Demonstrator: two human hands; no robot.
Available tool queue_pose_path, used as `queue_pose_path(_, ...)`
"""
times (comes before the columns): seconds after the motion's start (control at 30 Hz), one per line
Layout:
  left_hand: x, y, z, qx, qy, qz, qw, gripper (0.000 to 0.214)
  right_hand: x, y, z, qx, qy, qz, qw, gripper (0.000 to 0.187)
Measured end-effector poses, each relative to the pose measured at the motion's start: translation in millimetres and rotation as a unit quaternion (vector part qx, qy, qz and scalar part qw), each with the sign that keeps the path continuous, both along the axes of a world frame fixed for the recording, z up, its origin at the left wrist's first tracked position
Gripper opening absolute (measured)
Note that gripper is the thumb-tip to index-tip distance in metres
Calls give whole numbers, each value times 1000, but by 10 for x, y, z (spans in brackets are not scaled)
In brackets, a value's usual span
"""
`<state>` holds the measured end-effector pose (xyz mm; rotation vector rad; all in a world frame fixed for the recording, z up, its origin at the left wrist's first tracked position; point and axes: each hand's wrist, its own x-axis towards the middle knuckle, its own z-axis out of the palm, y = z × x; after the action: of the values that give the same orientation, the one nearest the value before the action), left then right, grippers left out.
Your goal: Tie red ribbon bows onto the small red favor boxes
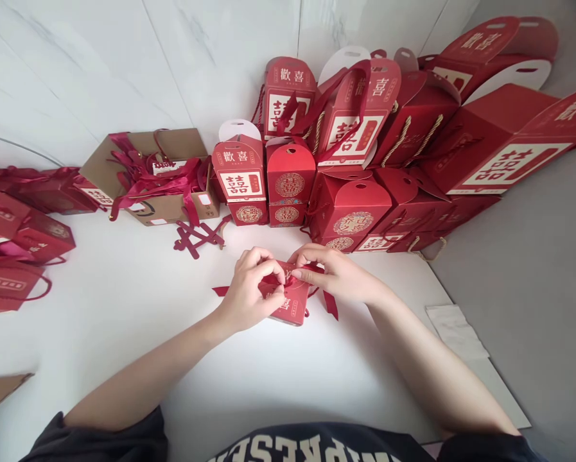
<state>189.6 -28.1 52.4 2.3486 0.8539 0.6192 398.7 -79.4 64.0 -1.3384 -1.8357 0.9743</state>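
Observation:
A small red gift box point(292, 305) with a printed character lies flat on the white table, its lid partly hidden by my hands. My left hand point(249, 289) pinches a red satin ribbon point(274, 280) tied across the top of the box. My right hand point(331, 273) comes in from the other side, its thumb and fingers pinching the same ribbon near the knot. Ribbon ends trail out on both sides of the box, and the longer tail lies to the right point(331, 305).
Upright red gift boxes point(290, 183) are stacked behind my hands. Loose dark red ribbon strips point(198, 235) lie near a cardboard carton point(186, 208) full of ribbon. Red bags point(27, 240) lie at the left, and a white paper sheet point(454, 330) sits at the right table edge.

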Motion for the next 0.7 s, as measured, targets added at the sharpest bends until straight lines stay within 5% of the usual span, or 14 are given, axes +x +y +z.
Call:
queue_pose_path(0.27,-31,76,123,15,48,-11,999,8,31,4,16,5,-9,23,1000,16)
queue_pose_path(0.5,-221,298,398,-87,135,-58,985,28,85,-24,55,-25,-13,46,999,27)
queue_pose_path(0.7,-220,319,378,-94,107,-66,988,25,81,-36,62,-25,-72,-21,997,23)
